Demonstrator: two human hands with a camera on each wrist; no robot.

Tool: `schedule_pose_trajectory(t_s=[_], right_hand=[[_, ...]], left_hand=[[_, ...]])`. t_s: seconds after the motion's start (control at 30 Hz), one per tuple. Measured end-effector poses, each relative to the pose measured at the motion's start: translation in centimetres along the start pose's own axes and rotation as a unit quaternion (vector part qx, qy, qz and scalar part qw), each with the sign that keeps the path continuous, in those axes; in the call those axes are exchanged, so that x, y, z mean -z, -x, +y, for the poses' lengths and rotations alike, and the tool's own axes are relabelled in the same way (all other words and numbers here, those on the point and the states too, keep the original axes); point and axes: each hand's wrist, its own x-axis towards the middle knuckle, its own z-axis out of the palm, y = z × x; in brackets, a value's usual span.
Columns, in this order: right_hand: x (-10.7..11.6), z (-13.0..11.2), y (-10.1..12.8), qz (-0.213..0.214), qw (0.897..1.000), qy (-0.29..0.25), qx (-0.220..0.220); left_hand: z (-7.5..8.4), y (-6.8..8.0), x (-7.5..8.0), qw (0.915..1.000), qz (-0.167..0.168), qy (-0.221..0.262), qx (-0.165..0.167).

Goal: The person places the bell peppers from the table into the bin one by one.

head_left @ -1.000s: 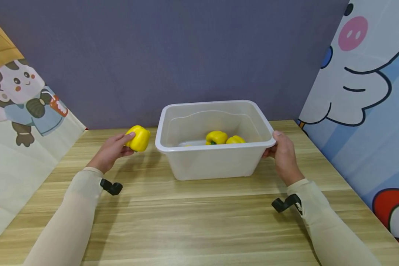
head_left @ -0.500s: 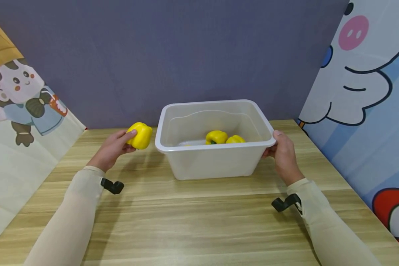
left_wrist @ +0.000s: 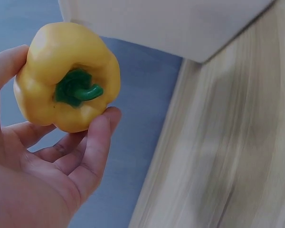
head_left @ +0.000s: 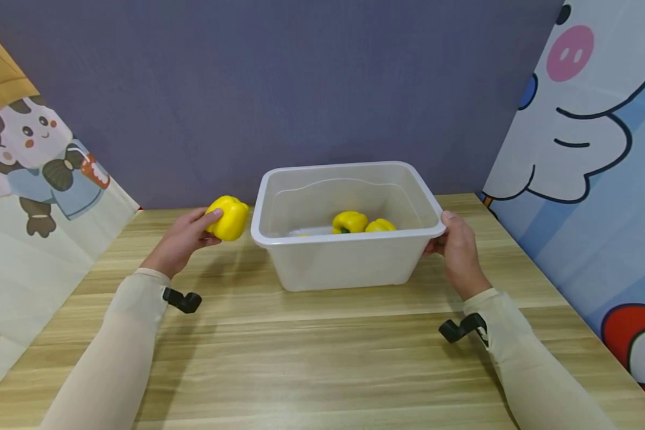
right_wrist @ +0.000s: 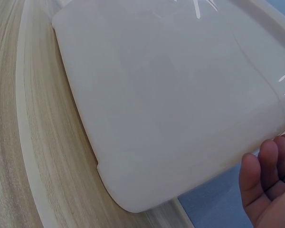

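The left hand [head_left: 181,242] is raised off the surface, fingers [left_wrist: 92,152] curled from beneath and thumb over the top in a grip, its forearm in a pale sleeve [head_left: 123,334] angling in from the lower left. The right hand [head_left: 458,251] is held upright, thumb on top and fingers [right_wrist: 268,178] curled underneath in a clamp. Both wrists carry a black mount [head_left: 181,300].

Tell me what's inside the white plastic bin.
Inside the white plastic bin two yellow peppers lie side by side on the floor, toward the right. A pale patch lies left of them; what it is cannot be told. The near wall hides the front of the floor.
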Motion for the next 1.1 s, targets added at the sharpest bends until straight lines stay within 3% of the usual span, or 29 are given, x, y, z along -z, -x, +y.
schedule_pose_trajectory(t_s=[0.63, 0.87, 1.1], right_hand=[[-0.2, -0.2, 0.2, -0.008, 1.000, 0.010, -0.004], [-0.2, -0.3, 0.2, -0.011, 1.000, 0.013, 0.002], [0.0, -0.3, 0.2, -0.004, 1.000, 0.012, 0.004]], left_hand=[[1.5, 0.1, -0.7, 0.9986, -0.014, 0.045, -0.025], [2.5, 0.2, -0.7, 0.9975, 0.005, 0.055, -0.043], [3.5, 0.1, -0.7, 0.9976, -0.002, 0.050, -0.048]])
